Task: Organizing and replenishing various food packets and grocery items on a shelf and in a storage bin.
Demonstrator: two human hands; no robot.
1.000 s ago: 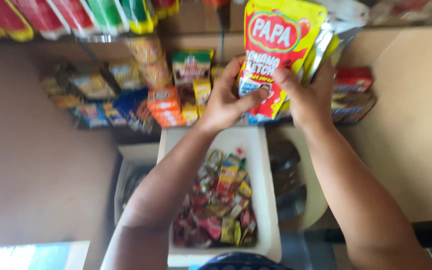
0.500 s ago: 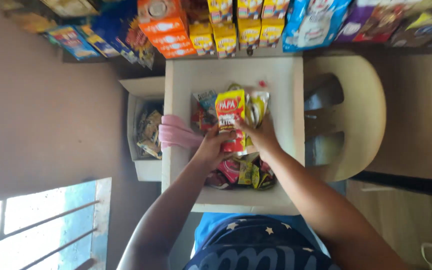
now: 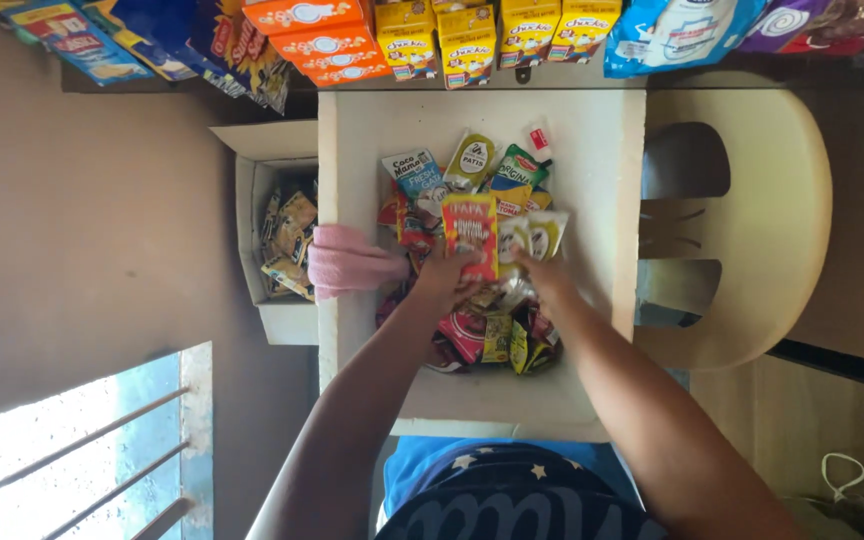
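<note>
Two hands holding sauce pouches over an open box.

The left hand (image 3: 449,278) grips a red-and-yellow pouch (image 3: 471,234); the right hand (image 3: 542,272) pinches pale sachets (image 3: 534,237) beside it. Both sit above the cream box (image 3: 360,150) of mixed packets (image 3: 497,335). Judged best handled by the edges, kept flat. A pink cloth (image 3: 350,262) drapes the box's left wall.
</note>
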